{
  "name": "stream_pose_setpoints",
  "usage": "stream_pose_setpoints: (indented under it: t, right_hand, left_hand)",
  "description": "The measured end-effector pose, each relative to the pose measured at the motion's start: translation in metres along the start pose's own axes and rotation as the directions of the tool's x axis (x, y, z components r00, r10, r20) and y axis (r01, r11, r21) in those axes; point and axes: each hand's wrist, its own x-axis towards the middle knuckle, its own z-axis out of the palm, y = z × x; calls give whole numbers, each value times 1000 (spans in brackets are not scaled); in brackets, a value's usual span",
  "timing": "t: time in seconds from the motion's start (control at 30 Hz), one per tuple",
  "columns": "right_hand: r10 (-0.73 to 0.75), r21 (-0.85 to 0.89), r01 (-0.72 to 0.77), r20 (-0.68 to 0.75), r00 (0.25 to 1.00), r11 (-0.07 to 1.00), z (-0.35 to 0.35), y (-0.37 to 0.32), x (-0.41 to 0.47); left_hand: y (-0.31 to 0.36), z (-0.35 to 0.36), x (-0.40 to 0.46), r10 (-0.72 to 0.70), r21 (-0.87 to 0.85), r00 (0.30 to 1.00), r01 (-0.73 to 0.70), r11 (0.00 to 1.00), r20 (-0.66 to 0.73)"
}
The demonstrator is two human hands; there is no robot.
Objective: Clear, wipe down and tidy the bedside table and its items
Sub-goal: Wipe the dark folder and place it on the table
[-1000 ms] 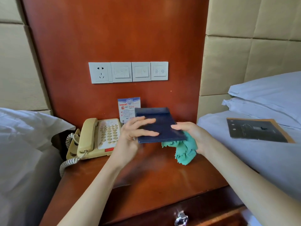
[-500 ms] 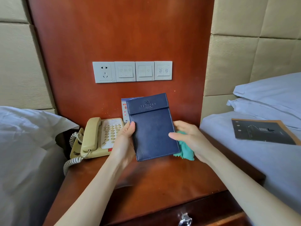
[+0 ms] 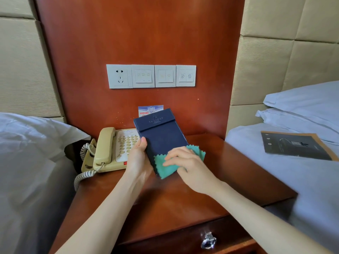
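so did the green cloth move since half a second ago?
Yes. The green cloth has come out from behind the blue folder onto its front face, toward the telephone, with the right hand pressing it on.

Both bare forearms reach forward and converge toward the middle of the view. The left hand (image 3: 138,160) is turned thumb-up, its thumb and curled fingers gripping the edge of what it holds. The right hand (image 3: 187,165) lies palm-down, fingers extended and slightly spread, pressing flat, wrist angled in from the right.
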Motion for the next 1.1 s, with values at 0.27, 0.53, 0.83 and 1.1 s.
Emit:
stream_pose_setpoints:
  t: [0.27,0.53,0.83,1.1]
  right_hand:
    - [338,-47,-344,-111,935,938,-50,33,-23]
    - [576,34,-577,39,817,816,-82,49,-30]
    - [721,493,-739,279,634,459,-48,18,15]
    - [814,595,-686,89,574,419,-18,20,29]
  left_hand:
    - [1,-9,7,-34,-51,997,30,998,-74]
    - [2,-16,8,-71,-118,995,62,991,-73]
    - [-6,-10,4,-146,-31,989,147,989,28]
    - [-6,-6,7,36,399,999,-20,917,-31]
